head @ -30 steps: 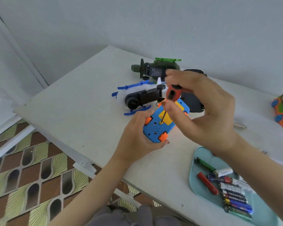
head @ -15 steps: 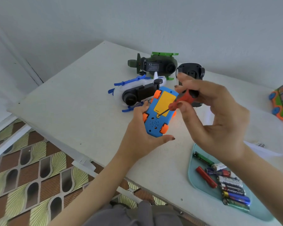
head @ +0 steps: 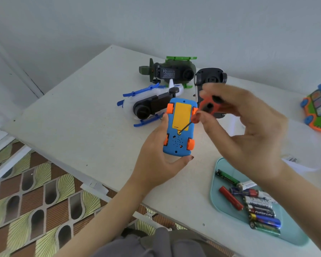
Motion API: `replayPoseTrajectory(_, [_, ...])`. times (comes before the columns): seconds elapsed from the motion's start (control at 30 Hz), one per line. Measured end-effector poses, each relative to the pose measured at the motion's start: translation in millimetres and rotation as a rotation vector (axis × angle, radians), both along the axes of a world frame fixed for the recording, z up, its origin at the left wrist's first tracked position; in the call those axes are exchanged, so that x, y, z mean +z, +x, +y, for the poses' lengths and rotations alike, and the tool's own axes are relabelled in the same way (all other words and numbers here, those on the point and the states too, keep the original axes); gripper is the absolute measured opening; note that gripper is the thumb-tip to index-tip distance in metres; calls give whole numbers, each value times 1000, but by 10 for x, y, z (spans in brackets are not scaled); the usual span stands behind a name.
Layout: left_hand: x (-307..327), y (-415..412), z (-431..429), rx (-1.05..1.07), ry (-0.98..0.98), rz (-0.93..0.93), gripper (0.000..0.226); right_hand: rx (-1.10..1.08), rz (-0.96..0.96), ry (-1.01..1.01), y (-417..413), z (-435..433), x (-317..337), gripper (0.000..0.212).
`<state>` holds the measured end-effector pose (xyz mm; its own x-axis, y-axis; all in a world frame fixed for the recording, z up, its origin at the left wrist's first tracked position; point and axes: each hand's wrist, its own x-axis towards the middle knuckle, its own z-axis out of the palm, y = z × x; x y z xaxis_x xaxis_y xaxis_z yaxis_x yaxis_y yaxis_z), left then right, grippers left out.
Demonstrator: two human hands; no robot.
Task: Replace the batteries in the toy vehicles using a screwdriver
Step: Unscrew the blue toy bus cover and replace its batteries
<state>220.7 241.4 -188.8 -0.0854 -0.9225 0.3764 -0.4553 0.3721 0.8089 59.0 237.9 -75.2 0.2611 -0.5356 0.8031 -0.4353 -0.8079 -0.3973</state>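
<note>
Head view. A white surface [head: 69, 117] crosses the frame from mid left to lower right, its far corner at upper centre. A plain pale wall [head: 156, 19] stands behind it and a brown-and-yellow patterned floor [head: 35, 210] shows at lower left.

The blue toy car [head: 177, 145] is at frame centre, lifted off the surface with its underside to the camera. Its long axis runs nearly top to bottom in the frame, with the speaker-hole end toward the bottom. The yellow battery cover [head: 181, 115] is on, filling the car's upper half. Front or rear end: cannot tell.

The left hand [head: 156, 164] grips the car from the left, thumb under its lower end. The right hand [head: 252, 130] pinches the red screwdriver [head: 206, 106] at its handle, the other fingers spread. The tool slants with the handle at upper right and the tip down-left, on the screw at the cover's lower edge.

Behind the car, lying on the surface, are a white-and-blue helicopter [head: 152, 104], a green helicopter [head: 172, 71] and a black toy car [head: 210, 77], close together. A green-and-orange toy [head: 319, 112] sits at the right edge, well apart.

At lower right a teal tray [head: 295, 236] holds loose batteries [head: 258, 210], mostly side by side. A white slip of paper [head: 300, 164] lies just above the tray.
</note>
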Motion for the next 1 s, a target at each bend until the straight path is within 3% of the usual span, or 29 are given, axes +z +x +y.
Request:
replayPoseTrajectory(0.17, [-7,-14,-1,-2,0,7,110,34,37,55,3,-67,98,29])
replayPoseTrajectory(0.33, [-10,-32,-3,6,-33,-8,111,-118,-60,0,75,-121,165,28])
replayPoseTrajectory(0.43, [1,-47,-2,21,-23,6,111,-60,-141,108,100,-93,134,26])
replayPoseTrajectory(0.57, [-3,-48,0,29,-25,3,107,-65,-46,50,105,-72,87,25])
replayPoseTrajectory(0.73, [10,-51,5,35,-25,-4,113,-148,-67,-31,114,-66,120,28])
replayPoseTrajectory(0.9, [15,-62,4,46,-19,-12,111,-64,-96,85,100,-47,98,18])
replayPoseTrajectory(1.0, [7,-66,9,54,0,-7,111,-98,-49,48,89,-43,89,23])
